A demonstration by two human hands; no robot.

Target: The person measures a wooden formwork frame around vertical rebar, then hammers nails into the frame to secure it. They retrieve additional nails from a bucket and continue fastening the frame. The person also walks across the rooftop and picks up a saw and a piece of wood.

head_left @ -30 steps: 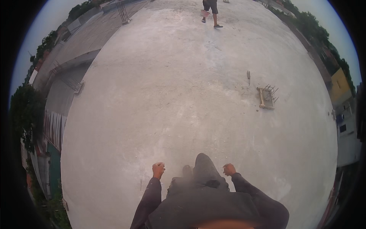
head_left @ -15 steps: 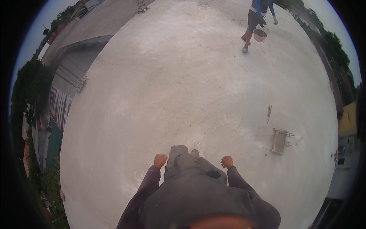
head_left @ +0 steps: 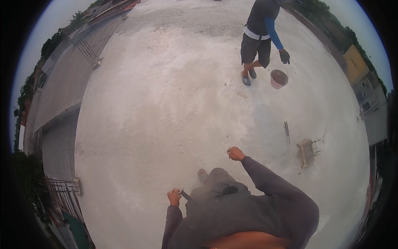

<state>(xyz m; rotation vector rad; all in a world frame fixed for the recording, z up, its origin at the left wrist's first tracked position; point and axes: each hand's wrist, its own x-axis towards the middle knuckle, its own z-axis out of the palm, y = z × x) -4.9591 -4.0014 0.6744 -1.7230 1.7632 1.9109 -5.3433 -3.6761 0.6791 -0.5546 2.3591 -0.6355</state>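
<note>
My left hand [head_left: 174,196] is low in front of me, its fingers pinched at the end of a short dark strip [head_left: 185,195] by my clothes; whether the strip is loose or part of them I cannot tell. My right hand [head_left: 236,154] is raised forward over the pale concrete slab [head_left: 157,103], fingers curled in. The inside of that hand is hidden, and nothing sticks out of it. One of my feet, in a sandal [head_left: 202,176], shows ahead of my body between the two hands.
Ahead to the right walks another person [head_left: 258,41], a dark-gloved hand above a hanging bucket [head_left: 279,79]. A wooden frame with metal bars [head_left: 307,152] and some thin rods [head_left: 287,132] lie to my right. Rebar stubs [head_left: 78,186] mark the slab's left edge.
My right hand has swung forward and inward; my left hand has dropped a little, and the dark strip now shows. The person with the bucket is nearer. A different foot of mine leads.
</note>
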